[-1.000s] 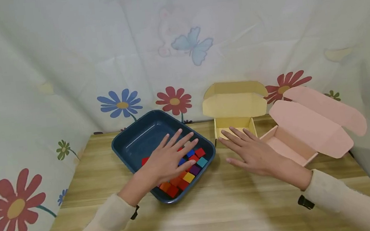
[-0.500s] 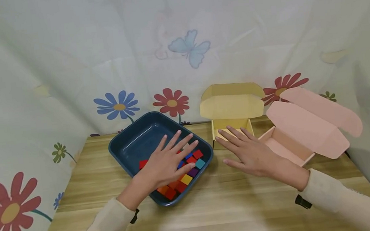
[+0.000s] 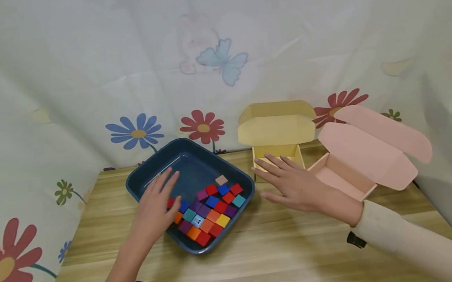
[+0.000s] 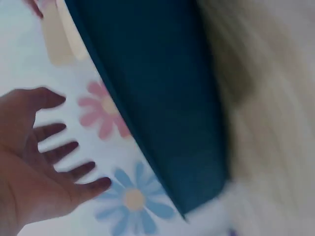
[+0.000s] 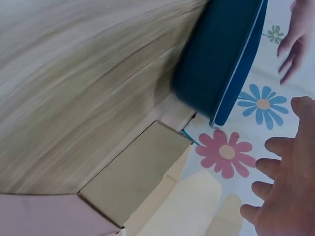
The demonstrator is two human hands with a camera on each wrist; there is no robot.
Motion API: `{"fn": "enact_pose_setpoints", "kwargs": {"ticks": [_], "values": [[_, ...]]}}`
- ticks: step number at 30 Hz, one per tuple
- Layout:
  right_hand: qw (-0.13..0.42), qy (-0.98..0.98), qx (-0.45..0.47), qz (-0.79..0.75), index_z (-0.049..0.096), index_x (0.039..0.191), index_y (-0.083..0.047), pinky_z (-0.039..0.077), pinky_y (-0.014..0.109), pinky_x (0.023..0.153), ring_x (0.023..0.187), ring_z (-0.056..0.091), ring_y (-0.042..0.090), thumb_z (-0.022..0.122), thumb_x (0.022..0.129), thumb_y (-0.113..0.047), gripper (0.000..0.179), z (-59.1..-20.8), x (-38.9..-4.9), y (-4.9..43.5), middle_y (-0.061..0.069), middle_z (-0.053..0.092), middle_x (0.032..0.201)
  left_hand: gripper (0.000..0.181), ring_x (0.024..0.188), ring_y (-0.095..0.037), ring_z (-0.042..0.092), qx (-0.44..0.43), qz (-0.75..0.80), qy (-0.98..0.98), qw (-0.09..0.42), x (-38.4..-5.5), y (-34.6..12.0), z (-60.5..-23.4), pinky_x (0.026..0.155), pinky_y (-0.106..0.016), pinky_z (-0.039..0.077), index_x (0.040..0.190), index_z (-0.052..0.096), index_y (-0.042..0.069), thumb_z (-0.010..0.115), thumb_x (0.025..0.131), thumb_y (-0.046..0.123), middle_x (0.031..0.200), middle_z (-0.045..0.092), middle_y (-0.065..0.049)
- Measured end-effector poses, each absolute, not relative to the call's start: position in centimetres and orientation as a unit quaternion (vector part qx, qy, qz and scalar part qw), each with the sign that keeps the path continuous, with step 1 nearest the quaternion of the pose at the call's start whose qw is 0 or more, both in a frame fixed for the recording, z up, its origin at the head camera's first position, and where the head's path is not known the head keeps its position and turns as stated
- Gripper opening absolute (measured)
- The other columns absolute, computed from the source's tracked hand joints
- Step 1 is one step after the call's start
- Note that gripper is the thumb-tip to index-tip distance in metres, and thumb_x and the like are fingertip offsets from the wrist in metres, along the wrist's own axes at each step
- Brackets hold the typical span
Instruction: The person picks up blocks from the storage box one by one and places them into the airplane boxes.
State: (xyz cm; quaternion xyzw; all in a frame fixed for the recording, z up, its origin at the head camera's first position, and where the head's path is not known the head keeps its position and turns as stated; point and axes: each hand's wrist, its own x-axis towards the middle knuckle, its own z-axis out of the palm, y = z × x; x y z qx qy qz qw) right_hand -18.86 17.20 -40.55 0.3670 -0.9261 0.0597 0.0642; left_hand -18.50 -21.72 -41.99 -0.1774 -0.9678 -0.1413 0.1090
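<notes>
My left hand [image 3: 153, 211] hovers over the left side of a dark blue tray [image 3: 240, 167], fingers extended and holding nothing. Several coloured cubes [image 3: 205, 211] in red, orange, purple, blue, teal and yellow lie in the tray's near half; one of them shows a printed face. A plain wooden cube [image 3: 221, 180] sits at their far edge. My right hand [image 3: 295, 184] is spread in the air in front of a small yellow box [image 3: 277, 149] with its lid up, its fingertips overlapping the box in the head view. In the left wrist view the left hand [image 4: 44, 162] is beside the tray's wall.
An opened pink box [image 3: 348, 177] stands at the right, its lid [image 3: 370, 154] leaning back to the right. All stand on a wood-grain table [image 3: 254, 265]. A flower-printed curtain [image 3: 281, 40] rises behind the table and at both sides.
My left hand has moved left from above the cubes to the tray's left side, uncovering more of them. The right hand stays almost where it was; the head view has shifted slightly.
</notes>
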Motion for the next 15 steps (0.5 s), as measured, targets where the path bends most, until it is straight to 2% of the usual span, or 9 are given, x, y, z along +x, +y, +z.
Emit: {"fn": "enact_pose_setpoints", "kwargs": {"ticks": [2, 5, 8, 12, 15], "values": [[0.052, -0.926, 0.369, 0.061, 0.034, 0.16, -0.018, 0.021, 0.056, 0.121, 0.154, 0.018, 0.035, 0.047, 0.105, -0.052, 0.067, -40.5, -19.2, 16.8, 0.008, 0.026, 0.167, 0.06, 0.141, -0.049, 0.031, -0.114, -0.198, -0.966, 0.116, -18.0, -23.5, -42.6, 0.109, -0.068, 0.033, 0.154, 0.041, 0.006, 0.063, 0.099, 0.02, 0.161, 0.031, -0.02], [0.033, -0.924, 0.375, 0.063, 0.037, 0.159, -0.015, 0.022, 0.054, 0.122, 0.153, 0.021, 0.035, 0.044, 0.105, -0.054, 0.066, -40.4, -19.8, 16.2, 0.01, 0.028, 0.166, 0.06, 0.132, -0.052, 0.036, -0.014, -0.278, -0.954, 0.11, -17.1, -25.8, -43.6, 0.103, -0.07, 0.037, 0.154, 0.035, 0.0, 0.057, 0.102, 0.02, 0.157, 0.028, -0.027], [0.016, -0.921, 0.384, 0.063, 0.037, 0.158, -0.014, 0.022, 0.052, 0.122, 0.153, 0.023, 0.034, 0.043, 0.105, -0.054, 0.066, -40.4, -20.2, 15.2, 0.011, 0.031, 0.164, 0.067, 0.125, -0.051, 0.044, 0.056, -0.353, -0.929, 0.09, -16.2, -27.6, -44.7, 0.097, -0.061, 0.046, 0.156, 0.024, -0.005, 0.053, 0.104, 0.024, 0.152, 0.027, -0.033], [0.009, -0.913, 0.404, 0.053, 0.038, 0.158, -0.014, 0.024, 0.049, 0.122, 0.151, 0.026, 0.034, 0.043, 0.106, -0.053, 0.065, -40.2, -20.6, 13.8, 0.013, 0.032, 0.163, 0.076, 0.12, -0.043, 0.052, 0.094, -0.491, -0.866, 0.012, -15.5, -28.7, -45.8, 0.086, -0.038, 0.057, 0.157, 0.006, -0.008, 0.049, 0.107, 0.03, 0.15, 0.024, -0.035], [0.009, -0.907, 0.419, 0.044, 0.04, 0.157, -0.014, 0.025, 0.047, 0.122, 0.151, 0.028, 0.034, 0.043, 0.106, -0.052, 0.063, -40.2, -20.9, 12.7, 0.013, 0.033, 0.163, 0.083, 0.118, -0.032, 0.057, 0.115, -0.578, -0.806, -0.059, -15.6, -28.9, -46.1, 0.087, -0.031, 0.058, 0.157, -0.008, -0.006, 0.046, 0.108, 0.035, 0.154, 0.018, -0.035]]}}
